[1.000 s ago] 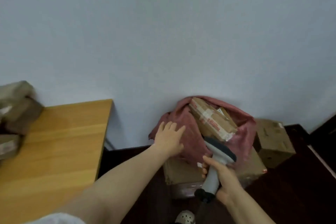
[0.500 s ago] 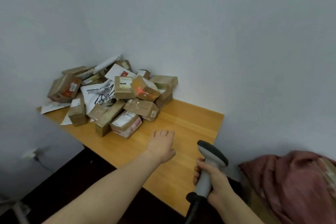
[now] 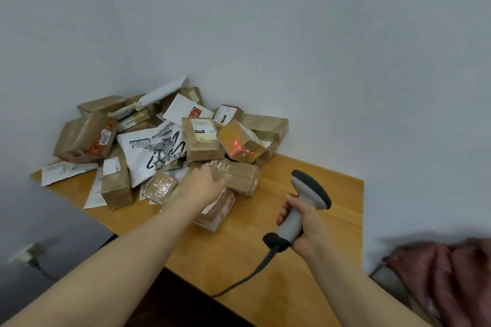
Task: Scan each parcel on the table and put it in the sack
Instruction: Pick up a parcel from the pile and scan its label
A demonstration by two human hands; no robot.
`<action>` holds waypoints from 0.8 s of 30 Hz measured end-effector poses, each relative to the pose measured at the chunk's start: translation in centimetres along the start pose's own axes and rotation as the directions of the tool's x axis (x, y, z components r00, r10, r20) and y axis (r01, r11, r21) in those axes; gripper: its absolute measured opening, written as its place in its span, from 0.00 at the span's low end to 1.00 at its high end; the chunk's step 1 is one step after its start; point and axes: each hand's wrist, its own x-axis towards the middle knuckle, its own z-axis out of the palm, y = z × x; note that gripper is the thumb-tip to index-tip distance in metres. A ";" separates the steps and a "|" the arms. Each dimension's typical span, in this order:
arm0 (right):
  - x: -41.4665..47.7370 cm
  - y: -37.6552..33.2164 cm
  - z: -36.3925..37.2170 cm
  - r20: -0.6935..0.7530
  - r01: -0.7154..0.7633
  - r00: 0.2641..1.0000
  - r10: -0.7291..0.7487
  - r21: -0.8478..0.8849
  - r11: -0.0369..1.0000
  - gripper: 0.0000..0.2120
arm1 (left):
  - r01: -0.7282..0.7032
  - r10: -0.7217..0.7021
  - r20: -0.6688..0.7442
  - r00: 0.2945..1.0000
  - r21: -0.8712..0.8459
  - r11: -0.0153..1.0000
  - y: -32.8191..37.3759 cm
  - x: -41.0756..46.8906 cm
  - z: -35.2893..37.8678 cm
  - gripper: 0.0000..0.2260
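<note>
1. The left hand (image 3: 206, 184) is stretched out to the near edge of the pile, its back to the camera. It lies on the near end of a taped box (image 3: 243, 176). The fingertips are hidden, so I cannot tell whether they have closed on the box or only touch it.
2. The right hand (image 3: 305, 225) is wrapped round the grip of the scanner (image 3: 309, 191) and holds it upright above the table (image 3: 279, 273), right of the pile. The head points toward the parcels. Its cable (image 3: 247, 277) trails off the table's near edge.
3. The taped box sits at the front of the pile, resting partly on a flatter parcel (image 3: 219, 211) under the left wrist. No label shows on the taped box's top face.
4. Behind it the pile (image 3: 156, 145) fills the table's far corner against the wall. It is a loose mix of many brown boxes and white mailers. One box (image 3: 240, 146) carries a red patch, either scanner light or print.
5. The sack (image 3: 451, 281) is off the table at the lower right, well apart from both hands. Its contents are not in view.
6. My judgement is that most of the work is left. This box is not yet lifted, scanned or bagged, and the rest of the pile waits behind it.
</note>
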 end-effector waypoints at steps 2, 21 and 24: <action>1.6 -0.6 0.7 -0.022 0.009 1.000 -0.008 0.019 1.000 0.03 | 0.062 -0.058 0.039 0.998 -0.121 0.991 0.6 3.2 0.2 0.31; 16.7 -4.4 2.6 -0.043 -0.163 0.985 0.167 0.090 0.983 0.04 | 0.457 -0.459 0.131 0.879 -0.510 0.729 8.0 21.8 3.8 0.51; 16.8 -4.5 3.3 -0.058 -0.129 0.989 0.134 0.090 0.988 0.04 | 0.380 -0.329 0.215 0.920 -0.700 0.604 6.7 20.9 2.3 0.51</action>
